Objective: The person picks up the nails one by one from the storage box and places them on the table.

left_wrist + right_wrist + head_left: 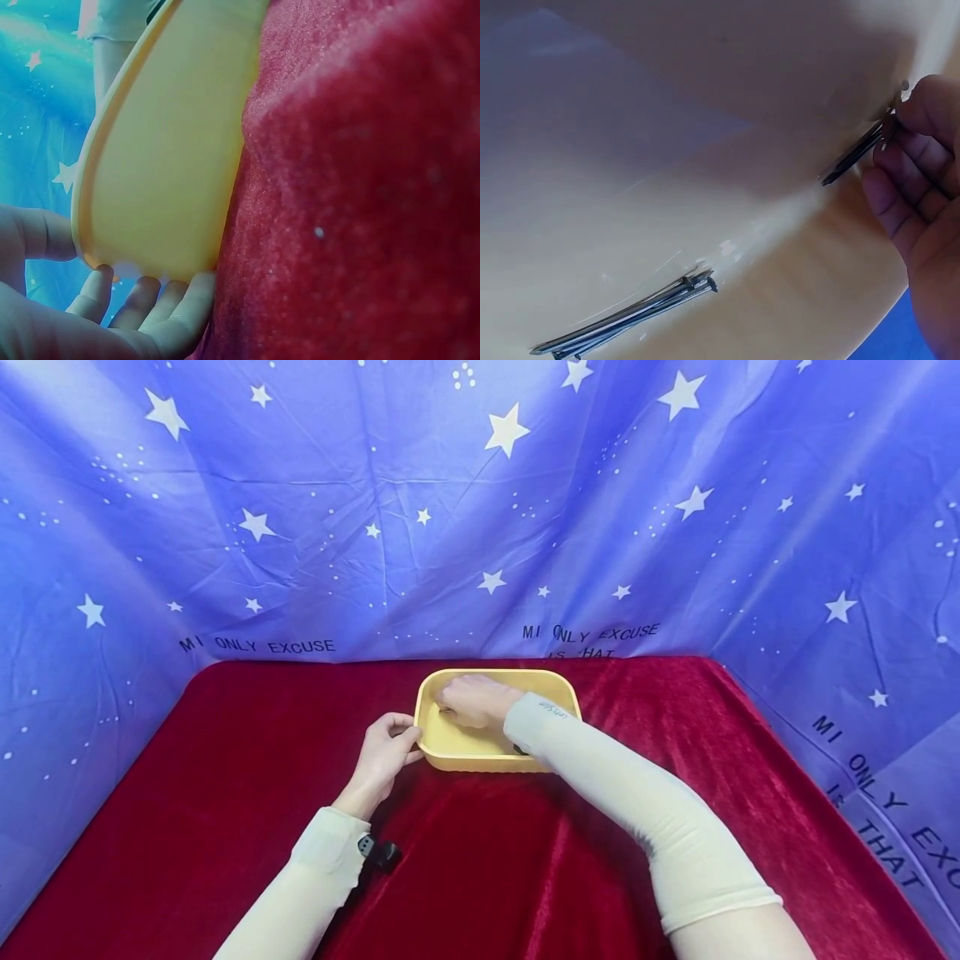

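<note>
A yellow plastic box with rounded corners stands on the red cloth. My left hand grips its left end, thumb at the rim and the other fingers against the outer wall. Inside the box is my right hand, near the back left. In the right wrist view, the thumb and fingers of that hand pinch a small bunch of dark metal nails by the edge of the box floor. A second bunch of nails lies apart from the hand, along the same edge. The head view does not show the nails clearly.
Red velvety cloth covers the table under the box. Behind and along the sides hangs a blue curtain with white stars and black lettering. A small black wrist camera sits on the left sleeve.
</note>
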`<state>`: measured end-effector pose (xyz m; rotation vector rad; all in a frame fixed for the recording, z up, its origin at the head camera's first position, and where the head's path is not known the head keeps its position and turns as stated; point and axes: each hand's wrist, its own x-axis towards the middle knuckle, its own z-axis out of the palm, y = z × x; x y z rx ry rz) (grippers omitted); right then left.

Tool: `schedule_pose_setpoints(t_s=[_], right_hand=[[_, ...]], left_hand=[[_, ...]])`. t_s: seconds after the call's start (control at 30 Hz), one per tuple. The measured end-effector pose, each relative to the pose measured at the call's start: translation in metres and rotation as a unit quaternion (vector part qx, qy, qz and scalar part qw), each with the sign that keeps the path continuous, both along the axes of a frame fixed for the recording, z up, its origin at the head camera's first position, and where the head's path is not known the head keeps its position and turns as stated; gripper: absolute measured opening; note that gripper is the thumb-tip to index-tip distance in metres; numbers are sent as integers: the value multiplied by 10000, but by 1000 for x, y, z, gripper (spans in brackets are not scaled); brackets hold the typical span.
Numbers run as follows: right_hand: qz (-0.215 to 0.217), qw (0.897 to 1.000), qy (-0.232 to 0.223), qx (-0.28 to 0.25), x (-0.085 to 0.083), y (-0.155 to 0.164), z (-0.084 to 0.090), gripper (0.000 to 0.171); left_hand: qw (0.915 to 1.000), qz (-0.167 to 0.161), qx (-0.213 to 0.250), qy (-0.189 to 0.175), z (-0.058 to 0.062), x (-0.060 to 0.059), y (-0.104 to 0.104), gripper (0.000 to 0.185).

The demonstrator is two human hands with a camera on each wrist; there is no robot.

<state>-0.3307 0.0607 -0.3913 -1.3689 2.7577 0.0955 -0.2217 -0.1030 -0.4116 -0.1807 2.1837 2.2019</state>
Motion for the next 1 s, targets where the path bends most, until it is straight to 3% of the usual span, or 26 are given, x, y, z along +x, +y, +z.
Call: schedule_pose_setpoints(t_s=[0.27,0.43,1.0], right_hand=[[328,9983,453,-153,4,-2,7,3],[359,9981,507,-53,8,-2,15,2],[109,9962,792,334,11,18,51,14]], left_hand=[[10000,-50,27,43,2,1,0,28],[10000,-78,15,-19,1,1,0,30],[10000,-53,31,-9,1,2,0,29]])
